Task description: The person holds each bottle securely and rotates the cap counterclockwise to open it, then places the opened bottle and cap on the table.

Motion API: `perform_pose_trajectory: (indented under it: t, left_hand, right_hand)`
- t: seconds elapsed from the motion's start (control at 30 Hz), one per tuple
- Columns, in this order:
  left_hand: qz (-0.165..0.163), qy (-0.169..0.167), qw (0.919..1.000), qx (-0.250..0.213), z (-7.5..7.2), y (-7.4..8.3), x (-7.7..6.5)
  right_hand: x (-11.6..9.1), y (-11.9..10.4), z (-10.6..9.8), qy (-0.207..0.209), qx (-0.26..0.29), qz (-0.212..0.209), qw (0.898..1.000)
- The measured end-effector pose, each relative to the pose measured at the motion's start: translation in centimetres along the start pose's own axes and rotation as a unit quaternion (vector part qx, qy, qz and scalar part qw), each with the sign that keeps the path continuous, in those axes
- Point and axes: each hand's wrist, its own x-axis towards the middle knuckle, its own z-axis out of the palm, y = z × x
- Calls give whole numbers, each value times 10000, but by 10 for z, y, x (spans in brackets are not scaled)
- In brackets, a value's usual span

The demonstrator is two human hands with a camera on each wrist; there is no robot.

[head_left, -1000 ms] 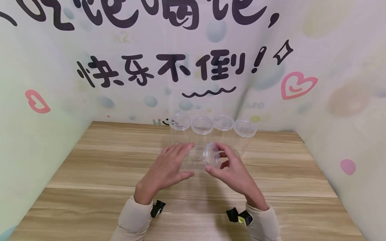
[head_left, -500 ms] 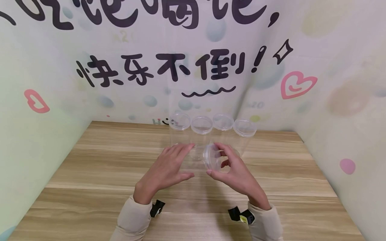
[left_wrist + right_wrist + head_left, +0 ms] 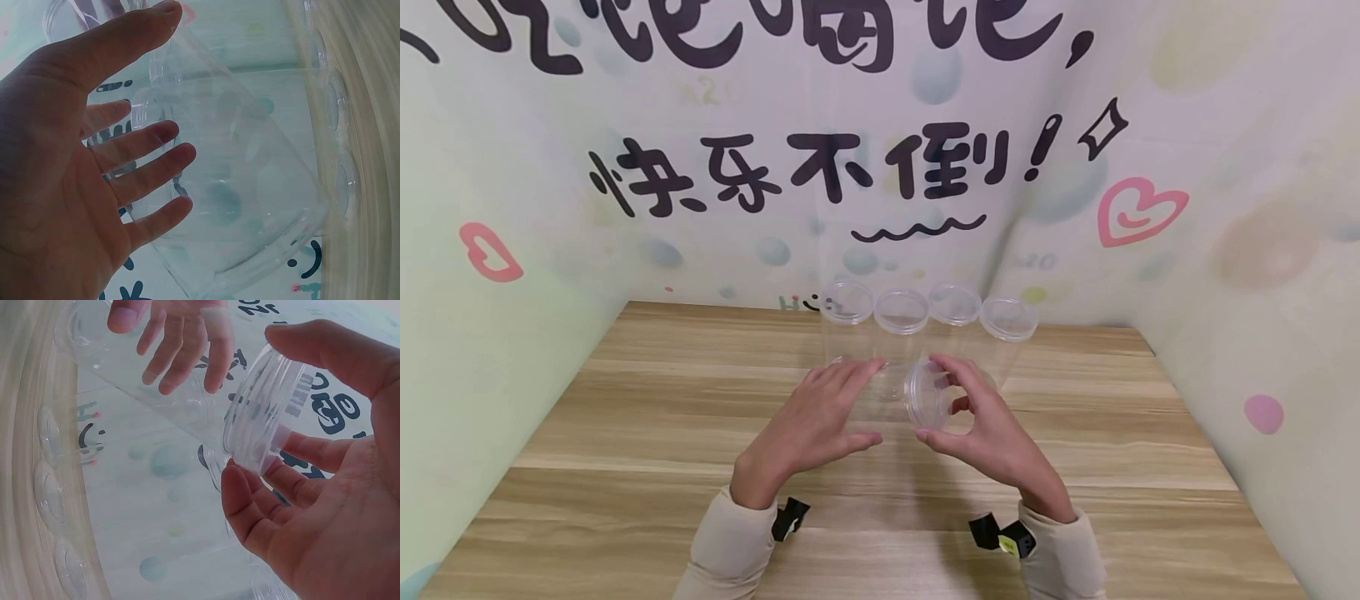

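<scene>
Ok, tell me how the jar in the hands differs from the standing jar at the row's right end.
The held jar is sideways, while the standing jar is upright. The held jar's lid is toward the right hand; the standing jar's round top faces up. The held jar is in the person's grasp, nearer the head camera; the standing jar rests on the table behind. Both are clear, with round tops.

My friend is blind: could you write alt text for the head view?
A person's right grip holds the lid end of a sideways clear jar, the left grip around its body; four similar jars stand behind on a wood-grained table.
</scene>
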Motion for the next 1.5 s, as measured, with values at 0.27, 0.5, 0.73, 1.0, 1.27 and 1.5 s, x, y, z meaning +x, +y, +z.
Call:
perform_pose_trajectory:
  t: [0.27, 0.5, 0.73, 1.0, 1.27, 1.5]
  left_hand:
    - [-5, -56, 10000, -52, -1, 0, 0]
    - [-22, -127, 9999, -94, -1, -1, 0]
    - [-63, -116, 9999, -81, -1, -3, -1]
    - [-84, -132, 9998, -157, -1, -3, -1]
    - [-108, -104, 9998, -92, -4, -6, -2]
    - [-74, 158, 9998, -48, -4, -9, -4]
  right_hand:
    - [0, -1, -1, -25, 3, -75, 10000]
    - [0, -1, -2, -38, -31, -68, 10000]
    - [0, -1, -3, -15, 21, -89, 10000]
    - [-1, -1, -3, 49, 227, -26, 9997]
    - [-1, 0, -5, 108, 264, 56, 9996]
    - [-3, 0, -8, 136, 297, 139, 9994]
